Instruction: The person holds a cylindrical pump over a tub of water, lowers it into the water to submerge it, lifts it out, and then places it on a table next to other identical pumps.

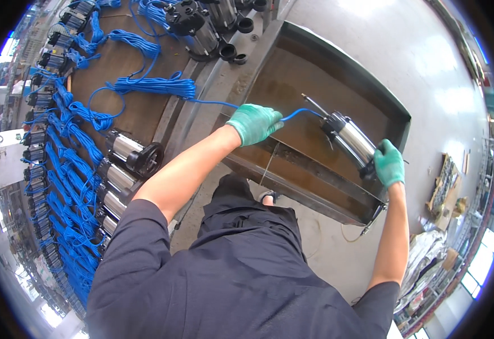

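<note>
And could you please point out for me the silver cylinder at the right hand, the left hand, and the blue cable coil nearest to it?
Silver cylinder [354,140]: head view, middle of its shiny side.
Left hand [253,124]: head view, green glove's back.
Blue cable coil [159,86]: head view, mid-bundle.

Left hand [255,124], green-gloved, grips blue cable [300,113] above the metal trough's [309,199] left side. Cable runs left to a looped bundle [156,86], right to a silver cylindrical motor [355,140]. Right hand [390,165], also green-gloved, holds motor's near end; shaft points far left. Left: more motors [127,148], blue coils [72,186], brown tabletop [107,65].
</note>
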{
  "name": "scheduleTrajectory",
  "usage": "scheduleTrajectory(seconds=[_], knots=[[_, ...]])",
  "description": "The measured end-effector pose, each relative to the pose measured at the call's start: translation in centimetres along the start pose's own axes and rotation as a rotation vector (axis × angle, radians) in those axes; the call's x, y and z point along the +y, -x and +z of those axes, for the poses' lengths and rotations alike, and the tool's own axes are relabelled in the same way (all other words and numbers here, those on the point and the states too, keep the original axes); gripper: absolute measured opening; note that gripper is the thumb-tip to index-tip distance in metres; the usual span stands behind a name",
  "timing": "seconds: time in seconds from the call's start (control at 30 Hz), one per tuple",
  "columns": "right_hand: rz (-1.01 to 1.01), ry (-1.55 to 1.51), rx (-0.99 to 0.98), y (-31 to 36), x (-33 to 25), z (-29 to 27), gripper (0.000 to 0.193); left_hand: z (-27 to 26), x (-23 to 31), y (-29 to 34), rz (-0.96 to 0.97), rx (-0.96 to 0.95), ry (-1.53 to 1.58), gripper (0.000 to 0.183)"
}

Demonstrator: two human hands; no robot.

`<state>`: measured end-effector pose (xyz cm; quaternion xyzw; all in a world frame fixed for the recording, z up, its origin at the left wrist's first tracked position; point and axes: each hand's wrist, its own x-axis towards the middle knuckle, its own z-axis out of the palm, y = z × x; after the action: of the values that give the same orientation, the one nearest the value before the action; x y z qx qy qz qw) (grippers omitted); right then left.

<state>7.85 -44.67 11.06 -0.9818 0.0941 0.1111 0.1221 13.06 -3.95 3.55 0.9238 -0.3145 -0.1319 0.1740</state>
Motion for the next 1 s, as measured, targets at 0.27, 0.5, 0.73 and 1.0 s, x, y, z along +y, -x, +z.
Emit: scheduleTrajectory(seconds=[0.27, 0.5, 0.73, 1.0], knots=[[-0.015, 0.256, -0.124, -6.1, -2.7, 5.5, 0.024, 2.9, -0.8, -2.9, -0.292, -0.025, 0.183, 0.037], [-0.035, 0.149, -0.034, -8.3, -1.5, 11.9, 0.034, 4.2, -0.9, -3.2, -0.383, 0.034, 0.092, 0.028], [0.049, 0.059, -0.018, -8.9, -1.8, 14.9, 0.035, 3.9, -0.4, -3.7, -0.522, -0.024, 0.06, 0.027], [-0.104, -0.239, 0.228, -1.8, 1.4, 12.5, 0.03, 4.4, -0.6, -4.0, -0.601, -0.05, 0.027, 0.026]])
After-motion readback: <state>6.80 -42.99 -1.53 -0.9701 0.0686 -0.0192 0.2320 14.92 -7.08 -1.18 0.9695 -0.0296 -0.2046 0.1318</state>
